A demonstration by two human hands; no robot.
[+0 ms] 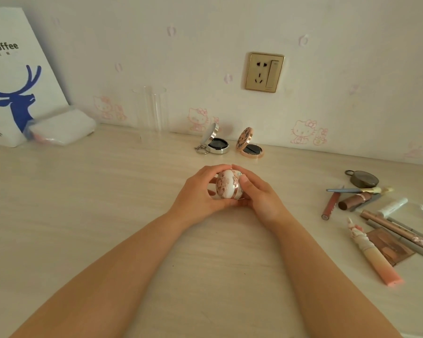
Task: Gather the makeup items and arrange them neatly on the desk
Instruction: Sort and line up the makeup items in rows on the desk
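Makeup items lie in two groups on the pale wood-grain counter (83,215), and one more, a round white compact with rose-gold floral trim (228,184), sits at the centre of the view between both hands. The left hand (197,193) curls its fingers and thumb round the compact's left side, and the right hand (257,191) grips its right side, thumb across the edge. At 12 o'clock from the hands, by the wall, a silver round compact with a key ring (214,142) stands open just beside an open rose-gold patterned compact (250,143). At 3 o'clock lies a loose heap: a dark bronze round case (363,179), a blue-handled brush (352,190), a brown lipstick tube (354,201), a pink lip gloss tube (330,203), a small white tube (392,207), a peach gradient tube (374,257) and a brown eyeshadow palette (392,247). At 10 o'clock a white paper bag with a blue deer (12,93) leans on the wall.
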